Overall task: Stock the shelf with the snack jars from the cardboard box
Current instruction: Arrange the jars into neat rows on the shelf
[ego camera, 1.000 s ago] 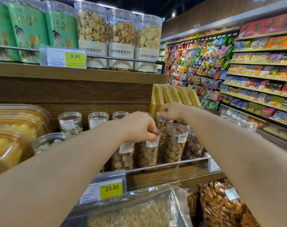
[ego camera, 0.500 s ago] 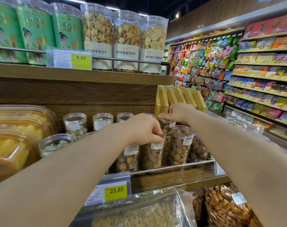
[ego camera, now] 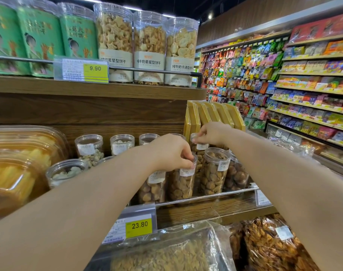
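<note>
Yellow boxes (ego camera: 212,114) far right; rail (ego camera: 206,196) fronts shelf (ego camera: 196,212). Left hand (ego camera: 169,153) grips near jar (ego camera: 181,184) lid, right hand (ego camera: 212,133) pinches far jar (ego camera: 201,146) top; both clear, nut-filled.

Supermarket snack aisle: long wall shelving (ego camera: 311,90) packed with bright packets runs down the right side beneath a brown slatted wall panel (ego camera: 245,20). A spotlight (ego camera: 209,16) glows in the dark ceiling (ego camera: 178,4). In the foreground stands a dark wooden display shelf (ego camera: 88,106) fitted with a metal guard rail (ego camera: 151,71) and yellow price tags (ego camera: 95,68).
</note>
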A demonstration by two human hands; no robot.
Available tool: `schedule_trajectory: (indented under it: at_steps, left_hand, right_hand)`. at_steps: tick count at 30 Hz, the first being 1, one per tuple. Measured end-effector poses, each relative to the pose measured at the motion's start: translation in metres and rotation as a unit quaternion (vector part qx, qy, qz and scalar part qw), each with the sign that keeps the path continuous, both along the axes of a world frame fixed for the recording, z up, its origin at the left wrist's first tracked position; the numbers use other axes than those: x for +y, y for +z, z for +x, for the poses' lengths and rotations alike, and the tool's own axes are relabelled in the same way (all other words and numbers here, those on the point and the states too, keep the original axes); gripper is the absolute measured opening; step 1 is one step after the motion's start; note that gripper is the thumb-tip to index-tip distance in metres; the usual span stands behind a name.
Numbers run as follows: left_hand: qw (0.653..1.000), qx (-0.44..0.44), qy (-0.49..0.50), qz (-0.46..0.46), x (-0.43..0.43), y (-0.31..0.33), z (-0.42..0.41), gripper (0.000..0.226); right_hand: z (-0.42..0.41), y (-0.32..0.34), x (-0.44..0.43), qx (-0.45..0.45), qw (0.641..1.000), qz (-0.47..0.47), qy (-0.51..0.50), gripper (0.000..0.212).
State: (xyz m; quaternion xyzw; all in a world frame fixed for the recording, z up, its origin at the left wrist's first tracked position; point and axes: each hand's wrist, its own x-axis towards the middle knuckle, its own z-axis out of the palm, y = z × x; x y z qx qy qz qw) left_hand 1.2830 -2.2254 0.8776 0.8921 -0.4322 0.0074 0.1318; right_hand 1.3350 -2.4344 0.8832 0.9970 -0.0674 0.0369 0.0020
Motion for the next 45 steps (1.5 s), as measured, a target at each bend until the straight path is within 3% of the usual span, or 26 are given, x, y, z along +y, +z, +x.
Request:
schedule_trajectory:
  at_steps: [5,9,16,22,27,34,38,40,45]
  left_hand:
    - [1.0,0.018,0.008,-0.009,0.001,0.001,-0.001,0.033]
    - [0.999,0.029,0.016,-0.012,0.0,0.003,-0.005,0.032]
    - [0.999,0.031,0.036,-0.011,-0.007,0.01,-0.004,0.02]
    - [0.998,-0.022,0.026,-0.049,-0.053,0.005,-0.006,0.033]
    - [0.998,-0.051,-0.008,0.032,-0.092,0.005,-0.005,0.061]
    - [0.995,-0.064,-0.035,0.067,-0.096,0.004,0.004,0.053]
    - [0.991,-0.088,-0.046,0.093,-0.095,0.003,0.004,0.051]
    - [0.99,-0.095,-0.047,0.096,-0.094,0.002,0.003,0.051]
    - [0.993,-0.084,-0.042,0.07,-0.091,-0.001,0.003,0.052]
  right_hand:
    - [-0.025,0.016,-0.008,0.01,0.993,0.107,0.037,0.049]
    - [-0.056,0.027,-0.021,0.05,0.988,0.123,0.082,0.051]
    - [-0.097,0.031,-0.065,0.017,0.993,0.118,0.023,0.044]
    - [-0.101,0.018,-0.09,-0.051,0.989,0.135,-0.022,0.033]
    - [-0.073,0.007,-0.09,-0.079,0.99,0.111,-0.03,0.029]
    - [-0.027,0.004,-0.084,-0.081,0.994,0.064,-0.026,0.034]
    - [-0.011,0.0,-0.083,-0.028,0.999,0.034,-0.02,0.047]
    - [-0.009,-0.001,-0.081,0.002,1.0,0.008,-0.009,0.044]
    - [-0.006,-0.005,-0.074,-0.042,0.996,-0.068,-0.033,0.046]
